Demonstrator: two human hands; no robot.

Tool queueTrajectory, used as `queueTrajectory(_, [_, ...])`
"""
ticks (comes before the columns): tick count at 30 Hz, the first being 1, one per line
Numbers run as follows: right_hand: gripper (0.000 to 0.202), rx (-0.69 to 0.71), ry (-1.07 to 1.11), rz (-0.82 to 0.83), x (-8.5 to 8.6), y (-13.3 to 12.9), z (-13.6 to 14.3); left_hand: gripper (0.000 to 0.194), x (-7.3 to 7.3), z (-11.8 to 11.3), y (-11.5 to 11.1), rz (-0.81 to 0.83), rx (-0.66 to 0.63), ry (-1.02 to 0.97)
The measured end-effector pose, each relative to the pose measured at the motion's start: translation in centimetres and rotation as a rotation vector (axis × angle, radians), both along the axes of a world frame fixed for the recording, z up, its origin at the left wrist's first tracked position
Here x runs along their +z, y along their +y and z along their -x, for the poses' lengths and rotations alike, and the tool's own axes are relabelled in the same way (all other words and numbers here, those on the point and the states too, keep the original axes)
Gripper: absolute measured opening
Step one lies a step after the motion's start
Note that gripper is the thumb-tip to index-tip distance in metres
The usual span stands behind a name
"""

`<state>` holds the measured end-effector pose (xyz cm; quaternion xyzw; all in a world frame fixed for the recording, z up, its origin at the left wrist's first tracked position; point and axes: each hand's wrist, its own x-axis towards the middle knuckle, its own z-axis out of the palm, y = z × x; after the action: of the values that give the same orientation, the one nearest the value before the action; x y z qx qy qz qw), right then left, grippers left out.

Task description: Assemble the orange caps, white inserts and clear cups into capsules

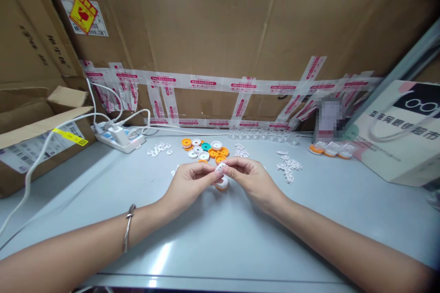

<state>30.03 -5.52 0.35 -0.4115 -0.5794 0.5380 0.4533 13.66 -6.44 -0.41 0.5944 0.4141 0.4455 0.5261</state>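
Note:
Between the fingertips of my left hand (192, 184) and my right hand (250, 178) is a small white plastic disc with cut-outs (222, 168). Both hands pinch it, thumbs toward me. Just below it, partly hidden by the fingers, a round white piece with an orange rim (222, 185) rests on the table. Behind the hands lies a cluster of orange, white and teal round caps (205, 147). To the right are piles of small white cut-out discs (288, 165), and another such pile (241, 151) is nearer the hands. Small white round parts (160, 148) lie at the left.
A row of clear plastic cups (263, 135) stands along the back. At the right are orange-and-white assembled pieces (332, 150) and a printed paper bag (395, 137). A power strip (120, 139) with white cables and an open carton (44, 137) occupy the left. Large cardboard (213, 18) rises behind.

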Motion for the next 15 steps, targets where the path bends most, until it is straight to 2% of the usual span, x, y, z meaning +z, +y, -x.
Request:
queueTrajectory(4, [0.022,-0.045,-0.096,-0.102,0.5,0.1,-0.1,0.021,-0.2,0.2,0.1,-0.073,-0.044,0.056])
queueTrajectory(7, [0.023,-0.115,-0.135,-0.117,0.6,0.8,-0.7,0.032,-0.6,0.6,0.5,-0.186,-0.032,0.18])
queueTrajectory(11, [0.021,0.0,-0.207,-0.053,-0.2,1.9,-1.5,0.045,-1.5,1.1,1.1,-0.392,-0.023,0.472])
queueTrajectory(15, [0.018,0.053,-0.268,-0.078,-1.2,2.2,-1.5,0.042,-2.0,0.9,1.3,-0.456,-0.095,0.584])
